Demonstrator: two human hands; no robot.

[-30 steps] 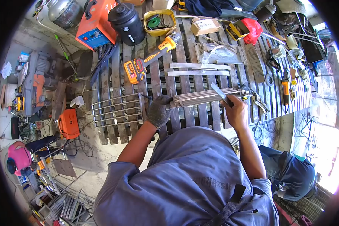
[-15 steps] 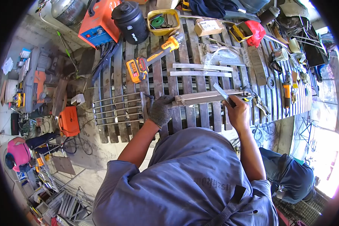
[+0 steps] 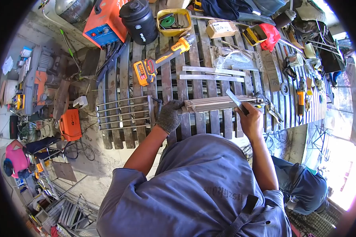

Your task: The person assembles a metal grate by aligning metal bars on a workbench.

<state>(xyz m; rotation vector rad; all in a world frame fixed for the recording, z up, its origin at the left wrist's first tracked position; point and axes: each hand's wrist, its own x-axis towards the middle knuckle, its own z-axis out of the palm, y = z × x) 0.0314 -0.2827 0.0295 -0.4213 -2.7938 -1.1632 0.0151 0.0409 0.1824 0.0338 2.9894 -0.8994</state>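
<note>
Wearing a dark grey knit glove, my left hand (image 3: 170, 117) closes around the near-left end of a bundle of thin metal bars (image 3: 217, 103), which lies across the slatted bench. My bare right hand (image 3: 250, 118) pinches a short flat metal strip (image 3: 235, 98) between thumb and fingers. That strip slants up and to the left, overlapping the right part of the bundle in this view. Left of my gloved hand sits a welded rod grille (image 3: 124, 112). Beyond the bundle lie two flat metal bars (image 3: 211, 78), side by side.
A yellow cordless grinder (image 3: 162, 59) rests on the bench (image 3: 199, 123). Along the back stand an orange welding machine (image 3: 105, 25), a black jug (image 3: 138, 21) and a yellow tub (image 3: 174, 33). One person (image 3: 304, 185) bends at the right; another in pink (image 3: 16, 158) is far left.
The strip in my right hand has shifted slightly right and down. My left hand keeps its place on the bundle. The person in pink at far left has moved a little.
</note>
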